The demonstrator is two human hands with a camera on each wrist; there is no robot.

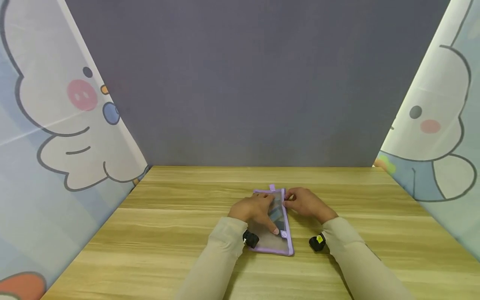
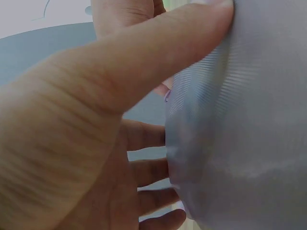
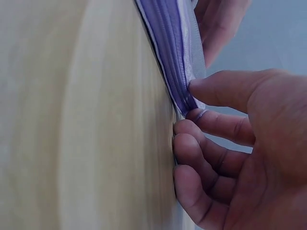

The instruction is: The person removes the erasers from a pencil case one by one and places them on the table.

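A zippered mesh pouch (image 1: 275, 251) with purple edging lies flat on the wooden table. Something bluish (image 1: 276, 214) shows faintly through its translucent mesh. My left hand (image 1: 255, 208) rests over the pouch's left part, fingers and thumb spread; the left wrist view has the thumb (image 2: 192, 33) lying along the grey mesh. At the pouch's far right corner, my right hand (image 1: 305, 203) pinches the edge between thumb and index finger. The right wrist view shows the purple zipper (image 3: 168, 43) running into that pinch, the other fingers curled close to the tabletop.
A purple loop (image 1: 272, 187) sticks out from the far edge of the pouch, and a small pale tag (image 1: 283, 234) sits on its right side. Behind the table (image 1: 168, 233) stands a grey panel (image 1: 240, 83), with cartoon-printed cloth (image 1: 37, 125) at both sides.
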